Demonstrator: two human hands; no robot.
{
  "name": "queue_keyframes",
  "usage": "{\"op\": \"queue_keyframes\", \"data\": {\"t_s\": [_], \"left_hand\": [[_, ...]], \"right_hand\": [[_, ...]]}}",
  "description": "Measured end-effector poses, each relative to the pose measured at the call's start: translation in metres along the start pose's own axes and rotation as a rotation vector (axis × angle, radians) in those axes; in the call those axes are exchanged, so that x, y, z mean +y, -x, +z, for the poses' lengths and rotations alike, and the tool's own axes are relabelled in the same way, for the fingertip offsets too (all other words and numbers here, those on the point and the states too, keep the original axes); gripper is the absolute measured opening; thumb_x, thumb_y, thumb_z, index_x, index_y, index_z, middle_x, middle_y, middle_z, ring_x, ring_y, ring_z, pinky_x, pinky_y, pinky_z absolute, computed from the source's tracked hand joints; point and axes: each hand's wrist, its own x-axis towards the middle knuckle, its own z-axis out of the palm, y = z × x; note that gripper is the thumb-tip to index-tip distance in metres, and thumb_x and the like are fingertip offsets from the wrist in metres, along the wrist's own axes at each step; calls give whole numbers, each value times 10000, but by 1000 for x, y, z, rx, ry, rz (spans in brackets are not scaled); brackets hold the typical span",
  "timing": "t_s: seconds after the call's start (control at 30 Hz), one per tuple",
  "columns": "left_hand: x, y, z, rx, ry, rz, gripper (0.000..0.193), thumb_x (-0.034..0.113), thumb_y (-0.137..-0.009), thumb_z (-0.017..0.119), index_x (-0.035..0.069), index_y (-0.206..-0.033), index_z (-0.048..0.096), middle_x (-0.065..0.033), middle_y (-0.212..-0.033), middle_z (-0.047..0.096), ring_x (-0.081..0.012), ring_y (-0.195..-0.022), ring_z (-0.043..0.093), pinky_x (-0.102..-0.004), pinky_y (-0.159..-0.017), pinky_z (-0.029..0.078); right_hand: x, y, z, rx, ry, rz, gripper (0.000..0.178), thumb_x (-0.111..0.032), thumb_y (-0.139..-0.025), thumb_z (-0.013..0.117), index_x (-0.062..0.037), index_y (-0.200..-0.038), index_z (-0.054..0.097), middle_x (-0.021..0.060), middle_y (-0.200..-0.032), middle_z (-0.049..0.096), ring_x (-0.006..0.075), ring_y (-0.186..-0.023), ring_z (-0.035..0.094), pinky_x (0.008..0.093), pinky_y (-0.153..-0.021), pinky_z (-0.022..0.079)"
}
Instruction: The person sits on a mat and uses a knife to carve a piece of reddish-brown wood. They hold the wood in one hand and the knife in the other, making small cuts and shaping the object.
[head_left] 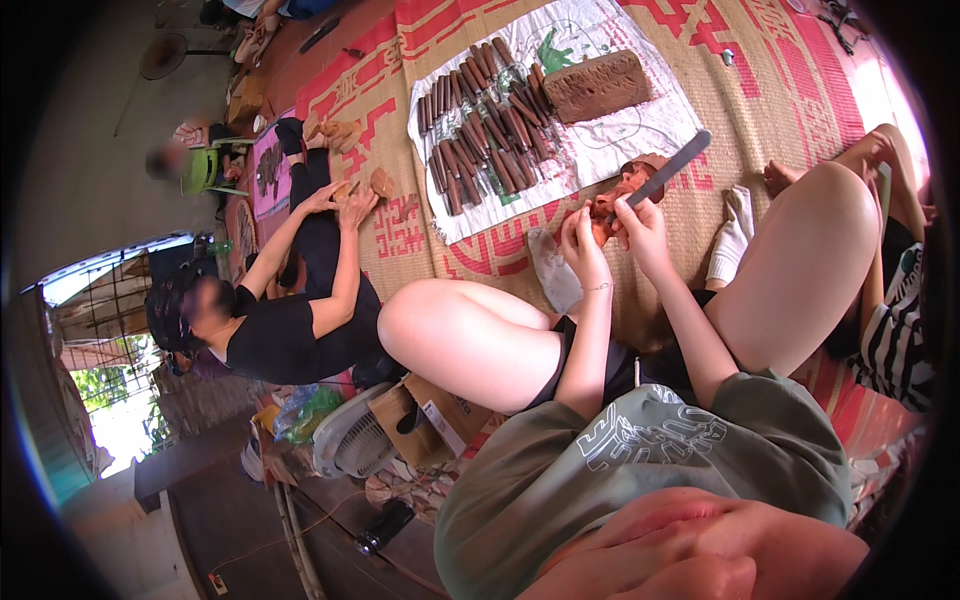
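Note:
A reddish-brown carved wooden piece is between my hands, above the mat in front of my lap. My left hand grips its near end, fingers curled round the wood. In my right hand is a long, flat, dark file, its rounded end pointing away to the upper right. The file passes over the carving's far part; whether it touches the wood I cannot tell. Just beyond lies a white sheet bearing rows of wooden-handled tools and a brown rectangular block.
A patterned red-and-tan woven mat spreads beneath everything. At the left a co-worker in black holds a wooden piece. Another person in a striped top sits close at the right. A cardboard box and a fan stand beside me.

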Motion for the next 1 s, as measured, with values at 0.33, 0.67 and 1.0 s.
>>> {"op": "queue_keyframes", "data": {"t_s": [0.33,0.67,1.0], "left_hand": [[6,1,4,28,-3,-30,271,186,-858,511,-49,-990,544,-118,-1036,569,-167,-964,531,-289,-859,417],[17,6,17,60,5,-12,195,155,-851,533,-35,-895,546,-124,-1027,576,-163,-932,535,-278,-844,412],[11,3,12,53,-31,-27,280,180,-871,495,-65,-1002,529,-135,-1041,556,-177,-949,533,-283,-840,425]], "right_hand": [[1,3,3,26,105,21,146,-145,-864,541,-5,-823,548,15,-580,514,52,-369,410,202,-326,302],[2,2,2,96,220,-59,147,-142,-854,554,-4,-802,551,5,-561,514,51,-365,425,203,-321,314],[-4,4,2,104,187,2,156,-155,-847,565,0,-832,575,14,-563,529,51,-398,465,199,-339,342]]}}
